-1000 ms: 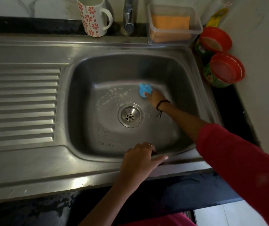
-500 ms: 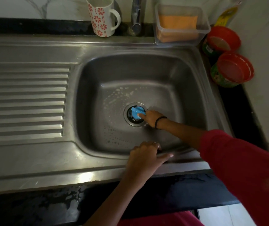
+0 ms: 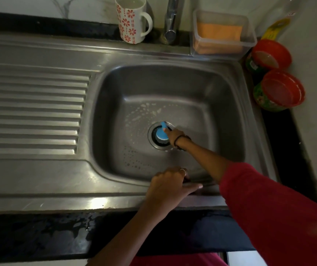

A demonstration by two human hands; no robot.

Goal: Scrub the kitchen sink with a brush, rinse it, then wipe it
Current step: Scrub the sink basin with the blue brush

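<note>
A steel sink (image 3: 228, 116) with a round drain (image 3: 152, 143) fills the middle of the view, its floor speckled with soap suds. My right hand (image 3: 174, 136) reaches down into the basin and grips a small blue brush (image 3: 160, 133), whose head sits on the drain. My left hand (image 3: 168, 186) rests on the sink's near rim, fingers curled over the edge and thumb stretched along it.
A ribbed steel drainboard (image 3: 31, 112) lies to the left. Behind the basin stand a flowered mug (image 3: 131, 20), the tap (image 3: 172, 20) and a clear box with an orange sponge (image 3: 220, 32). Two red-lidded tubs (image 3: 277, 91) sit at the right by the wall.
My right hand carried the brush from the basin's far floor down onto the drain and keeps it there, shifting slightly. My left hand has stayed on the rim.
</note>
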